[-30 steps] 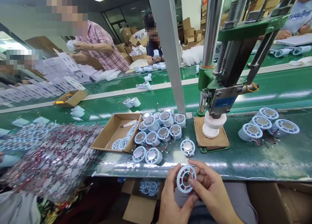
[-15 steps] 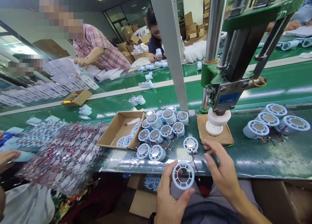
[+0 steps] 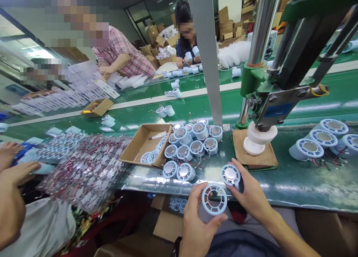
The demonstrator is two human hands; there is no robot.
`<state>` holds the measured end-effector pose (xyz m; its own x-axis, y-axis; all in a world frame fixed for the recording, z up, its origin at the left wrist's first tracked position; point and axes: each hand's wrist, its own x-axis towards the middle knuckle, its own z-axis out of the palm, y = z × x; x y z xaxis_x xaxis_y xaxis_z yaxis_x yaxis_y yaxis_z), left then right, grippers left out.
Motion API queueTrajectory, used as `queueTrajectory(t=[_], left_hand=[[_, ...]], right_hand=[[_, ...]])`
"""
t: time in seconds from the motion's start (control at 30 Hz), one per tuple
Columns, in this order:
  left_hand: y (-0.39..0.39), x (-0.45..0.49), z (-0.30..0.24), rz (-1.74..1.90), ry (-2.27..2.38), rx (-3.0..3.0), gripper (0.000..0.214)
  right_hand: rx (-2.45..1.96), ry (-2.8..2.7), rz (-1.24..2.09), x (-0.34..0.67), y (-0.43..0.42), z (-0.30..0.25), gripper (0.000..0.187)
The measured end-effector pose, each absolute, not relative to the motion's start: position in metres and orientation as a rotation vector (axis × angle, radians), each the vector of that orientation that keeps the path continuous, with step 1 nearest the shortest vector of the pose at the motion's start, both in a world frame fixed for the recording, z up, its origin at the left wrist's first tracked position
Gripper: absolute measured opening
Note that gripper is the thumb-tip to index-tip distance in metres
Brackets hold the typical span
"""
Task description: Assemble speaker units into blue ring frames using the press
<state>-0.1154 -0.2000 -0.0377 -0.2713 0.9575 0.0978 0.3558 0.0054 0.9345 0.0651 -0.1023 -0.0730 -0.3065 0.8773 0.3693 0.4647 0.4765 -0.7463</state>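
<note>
My left hand (image 3: 194,221) is closed round a light-blue hollow cylindrical housing (image 3: 205,212), its spoked ring end tilted up toward me. Just to the right, my right hand (image 3: 250,193) has thumb and fingers on a round blue-rimmed part with a silver disc (image 3: 231,174) at the bench's front edge. Its wires are mostly hidden. Behind these two parts stand several light-blue cylinders with silver discs (image 3: 184,152) and thin wires. An open cardboard box (image 3: 131,152) beside them contains light-blue spoked rings (image 3: 149,157).
A green hand press (image 3: 247,82) with a white round head (image 3: 262,133) stands over a cardboard pad (image 3: 268,156) on the bench. More finished-looking cylinders (image 3: 309,149) sit at right. A wired parts sheet (image 3: 86,171) and a co-worker's hands (image 3: 21,171) are at left.
My right hand has moved down and left and closed on the silver-disc part, which lay untouched before. The left hand keeps the housing. The view has shifted slightly.
</note>
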Motion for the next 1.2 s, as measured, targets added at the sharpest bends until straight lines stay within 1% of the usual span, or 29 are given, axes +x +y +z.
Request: queueTrajectory(t=[0.23,0.43,0.53,0.63,0.77,0.97,1.07,1.2], left_hand=[[-0.188,-0.114,-0.044,1.182,1.621,1.384,0.07],[-0.148,-0.082,-0.049,1.089,1.514,1.767,0.05],[-0.144,-0.077,-0.053,1.038,1.5,1.872,0.045],[-0.148,-0.079,-0.057,1.01,1.525,1.955,0.045],[-0.153,-0.079,-0.061,0.964,1.536,2.027,0.047],[-0.157,-0.073,-0.065,0.968,1.594,1.949,0.049],[-0.159,-0.072,-0.067,0.964,1.593,1.949,0.049],[-0.16,-0.073,-0.067,0.948,1.585,1.952,0.05]], right_hand=[[-1.159,-1.96,0.624,0.081,-0.124,-0.078,0.07],[-1.144,-1.908,0.606,0.077,-0.127,-0.082,0.077],[-1.124,-1.887,0.576,0.077,-0.127,-0.085,0.078],[-1.104,-1.897,0.545,0.077,-0.128,-0.087,0.081],[-1.119,-1.893,0.585,0.076,-0.128,-0.084,0.087],[-1.122,-1.879,0.673,0.074,-0.127,-0.072,0.095],[-1.168,-1.86,0.749,0.073,-0.127,-0.07,0.094],[-1.167,-1.867,0.722,0.073,-0.127,-0.071,0.079]])
